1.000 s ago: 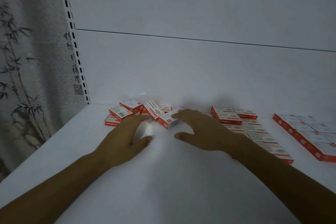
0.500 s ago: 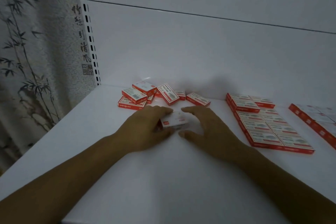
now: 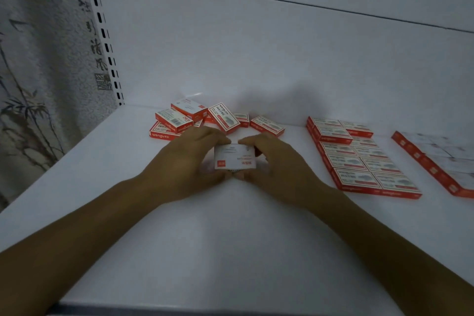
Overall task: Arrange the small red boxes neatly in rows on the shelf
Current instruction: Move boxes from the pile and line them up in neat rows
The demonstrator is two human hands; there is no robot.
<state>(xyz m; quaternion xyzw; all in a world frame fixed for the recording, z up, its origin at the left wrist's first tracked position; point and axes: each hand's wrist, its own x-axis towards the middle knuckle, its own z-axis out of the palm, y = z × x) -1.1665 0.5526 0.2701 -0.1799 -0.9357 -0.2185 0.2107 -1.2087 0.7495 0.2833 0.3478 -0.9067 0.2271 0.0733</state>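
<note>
Head view: a small red-and-white cardboard box (image 3: 235, 157) is held near the middle of the flat white shelf board (image 3: 230, 251), with its white printed face turned toward the camera. It is gripped from both ends. The left hand (image 3: 183, 170) is curled round its left end and the right hand (image 3: 280, 170) round its right end, and fingertips are seen at its top and bottom edges. Whether the box touches the board cannot be told.

Behind the hands, toward the back left corner, a loose heap of similar red boxes (image 3: 189, 119) is seen, some lying on others and turned at different angles. To the right, well apart from the hands, a neat block of red boxes (image 3: 359, 161) is laid flat in two columns, with a few more stacked on it at the back. Farther right, another row of red boxes (image 3: 433, 164) is partly cut by the picture edge. At the left, a white slotted metal upright (image 3: 104, 33) stands beside grey wallpaper with ink bamboo (image 3: 33, 84).
</note>
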